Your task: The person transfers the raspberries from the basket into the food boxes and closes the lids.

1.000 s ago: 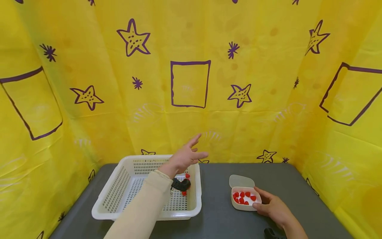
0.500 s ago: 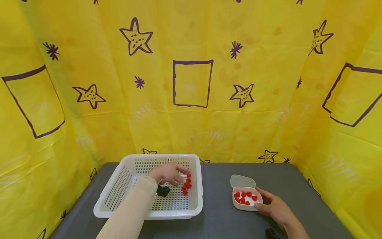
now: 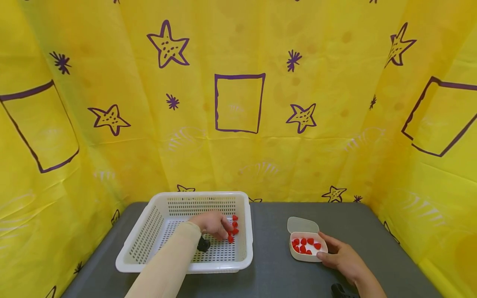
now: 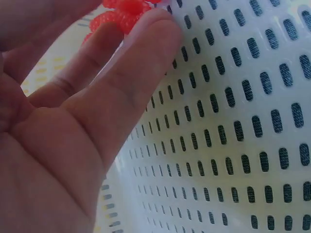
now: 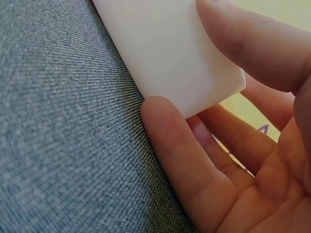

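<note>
My left hand (image 3: 212, 223) reaches down inside a white plastic basket (image 3: 247, 240), its fingers bent loosely at a cluster of red raspberries (image 3: 235, 224). In the left wrist view the thumb lies nearly straight, its tip against or just in front of the raspberries (image 4: 130, 7); no firm pinch shows. My right hand (image 3: 344, 258) holds the right end of a small white box (image 3: 306, 258), thumb and fingers around its corner. Several raspberries (image 3: 303, 241) lie in the box. The right wrist view shows the box's smooth side (image 5: 165, 53) between thumb and fingers.
The box's translucent lid (image 3: 302, 225) stands open behind it. Basket and box rest on a grey cloth-covered table (image 3: 270, 236), the basket left, the box right. A yellow patterned curtain (image 3: 238, 165) encloses the back and sides.
My left hand has come from above the basket's right rim down and left into the basket, onto the raspberries. My right hand stays at the box.
</note>
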Motion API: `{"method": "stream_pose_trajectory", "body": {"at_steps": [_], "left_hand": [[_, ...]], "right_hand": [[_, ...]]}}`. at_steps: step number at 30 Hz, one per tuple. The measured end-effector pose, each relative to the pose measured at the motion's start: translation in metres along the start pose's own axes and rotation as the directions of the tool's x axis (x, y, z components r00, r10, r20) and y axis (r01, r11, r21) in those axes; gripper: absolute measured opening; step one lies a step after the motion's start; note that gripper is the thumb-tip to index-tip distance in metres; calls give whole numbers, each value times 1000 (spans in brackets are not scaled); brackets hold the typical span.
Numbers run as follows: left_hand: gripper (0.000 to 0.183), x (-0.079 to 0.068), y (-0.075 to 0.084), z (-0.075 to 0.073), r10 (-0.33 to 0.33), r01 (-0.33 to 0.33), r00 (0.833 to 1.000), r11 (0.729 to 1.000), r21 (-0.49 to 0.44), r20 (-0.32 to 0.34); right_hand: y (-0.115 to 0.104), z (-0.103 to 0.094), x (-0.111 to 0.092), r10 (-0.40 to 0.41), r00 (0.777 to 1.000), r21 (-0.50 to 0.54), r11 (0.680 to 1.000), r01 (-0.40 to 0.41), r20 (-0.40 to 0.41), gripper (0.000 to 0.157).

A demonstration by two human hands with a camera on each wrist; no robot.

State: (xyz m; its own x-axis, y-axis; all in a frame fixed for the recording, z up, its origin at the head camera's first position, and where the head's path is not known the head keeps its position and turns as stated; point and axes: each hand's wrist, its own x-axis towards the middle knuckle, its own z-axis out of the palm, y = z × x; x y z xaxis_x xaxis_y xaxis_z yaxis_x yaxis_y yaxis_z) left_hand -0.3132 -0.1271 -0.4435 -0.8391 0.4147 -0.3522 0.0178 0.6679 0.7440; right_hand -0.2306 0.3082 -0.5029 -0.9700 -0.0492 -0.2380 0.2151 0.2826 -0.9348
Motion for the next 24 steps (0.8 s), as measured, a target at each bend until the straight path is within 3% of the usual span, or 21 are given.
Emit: {"method": "stream_pose_trajectory", "body": {"at_steps": [5, 10, 14, 24], "left_hand": [[10, 1, -3, 0, 4, -1, 1000, 990, 144, -16], [4, 7, -10, 2, 11, 0, 998, 986, 164, -61], [11, 10, -13, 3, -4, 25, 995, 980, 198, -103], [18, 13, -12, 3, 32, 4, 991, 966, 257, -133]], "right_hand": [[-1, 0, 0, -1, 1000, -7, 1000, 1, -1, 82], [-1, 0, 0, 0, 1000, -8, 1000, 0, 12, 81], [-1, -1, -1, -15, 999, -6, 1000, 15, 39, 81], [-1, -2, -1, -21, 999, 0, 1000, 21, 47, 81]]}}
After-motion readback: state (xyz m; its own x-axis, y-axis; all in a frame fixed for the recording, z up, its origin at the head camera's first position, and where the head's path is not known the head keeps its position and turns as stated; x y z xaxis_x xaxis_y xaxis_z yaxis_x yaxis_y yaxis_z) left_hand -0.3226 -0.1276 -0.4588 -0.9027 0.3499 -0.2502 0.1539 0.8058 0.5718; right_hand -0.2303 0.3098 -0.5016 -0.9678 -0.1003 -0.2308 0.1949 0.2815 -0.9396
